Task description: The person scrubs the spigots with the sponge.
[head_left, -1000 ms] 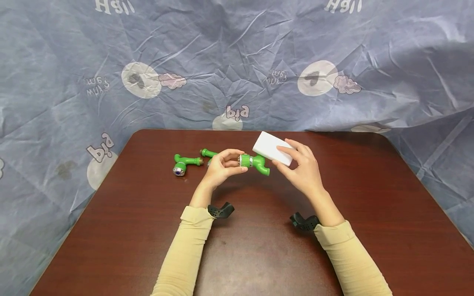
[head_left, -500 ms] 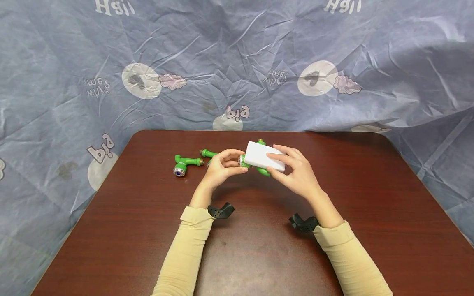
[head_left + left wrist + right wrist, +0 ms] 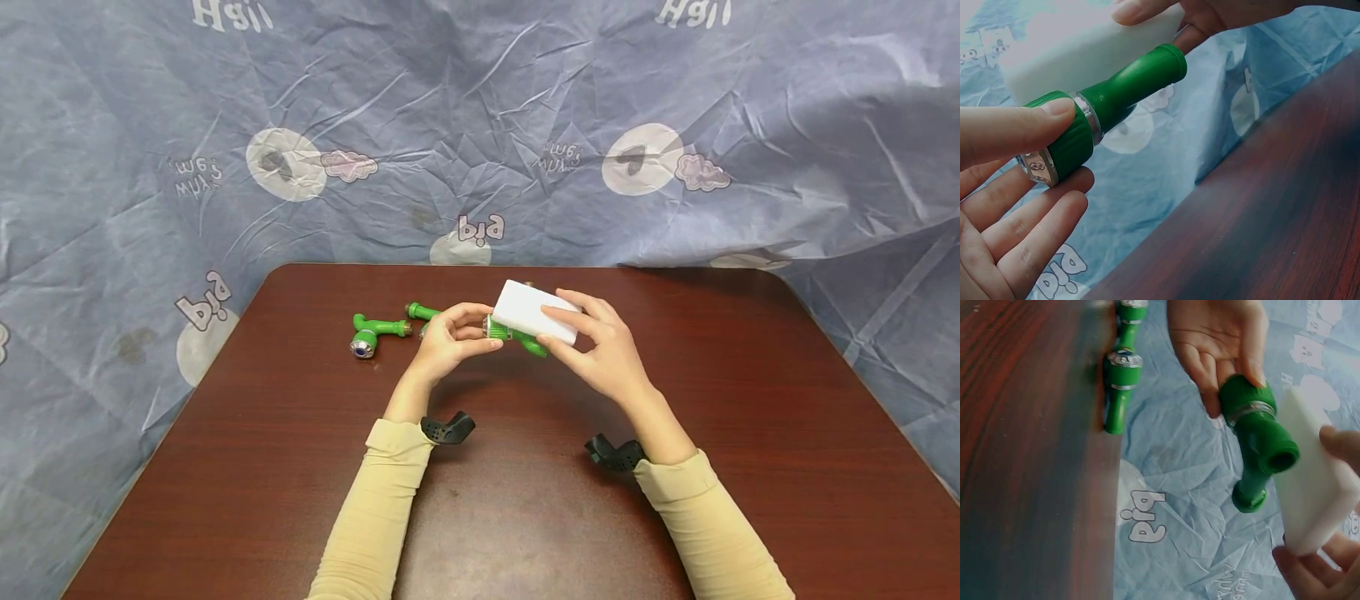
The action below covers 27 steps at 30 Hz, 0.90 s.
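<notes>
In the head view my left hand (image 3: 446, 342) pinches a green plastic tap (image 3: 498, 328) by its ribbed knob, above the table. The left wrist view shows the thumb on top of the knob and the tap's green spout (image 3: 1141, 78) pointing away. My right hand (image 3: 611, 350) grips a white rectangular sponge (image 3: 523, 307) between thumb and fingers. From above, the sponge covers much of the tap's body. In the right wrist view the sponge (image 3: 1310, 487) stands right along the tap (image 3: 1254, 434), whose open round end faces the camera.
Two more green taps lie on the dark red table (image 3: 510, 517): one tap (image 3: 387, 327) left of the left hand, another tap (image 3: 424, 311) partly behind that hand. A printed blue-grey cloth (image 3: 480, 125) hangs behind the table. Black wrist mounts (image 3: 447, 427) sit on both wrists.
My right hand has moved left with the sponge, from beside the tap to over it, then tilted the sponge slightly. The left hand and its tap have stayed nearly still.
</notes>
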Available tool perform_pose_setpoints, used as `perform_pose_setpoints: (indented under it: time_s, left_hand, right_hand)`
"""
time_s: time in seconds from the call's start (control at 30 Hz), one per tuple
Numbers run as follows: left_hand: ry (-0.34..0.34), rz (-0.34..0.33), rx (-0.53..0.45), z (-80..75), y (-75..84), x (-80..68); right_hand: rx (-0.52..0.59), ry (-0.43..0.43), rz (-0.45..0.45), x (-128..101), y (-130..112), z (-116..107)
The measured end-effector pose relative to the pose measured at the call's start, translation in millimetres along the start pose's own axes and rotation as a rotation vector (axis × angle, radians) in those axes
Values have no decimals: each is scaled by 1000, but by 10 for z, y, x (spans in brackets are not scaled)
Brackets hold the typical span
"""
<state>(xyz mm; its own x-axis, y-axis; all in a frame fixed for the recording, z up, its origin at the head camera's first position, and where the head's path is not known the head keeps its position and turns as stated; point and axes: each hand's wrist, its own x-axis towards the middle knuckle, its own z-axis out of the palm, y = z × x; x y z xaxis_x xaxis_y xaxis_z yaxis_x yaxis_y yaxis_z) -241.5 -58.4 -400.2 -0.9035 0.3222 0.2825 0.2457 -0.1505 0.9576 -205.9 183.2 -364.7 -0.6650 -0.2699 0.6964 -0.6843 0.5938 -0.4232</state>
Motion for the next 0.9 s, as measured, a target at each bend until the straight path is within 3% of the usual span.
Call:
perform_pose_setpoints:
  time_s: [0.17,0.4,0.63,0.9]
  left_hand:
    - [4,3,-4,-10,13,5]
    - [18,9,-26,-41,27,2]
    - [45,24,-47,-82,24,-3]
    - [78,19,-45,-130,37,-6]
  right_hand:
    - [0,-56,-45,-8,3,21]
    - [-38,62,29,-6,65,-24]
    - [39,-61,-73,0,105,-56]
    - [-17,62,48,-10,168,-114]
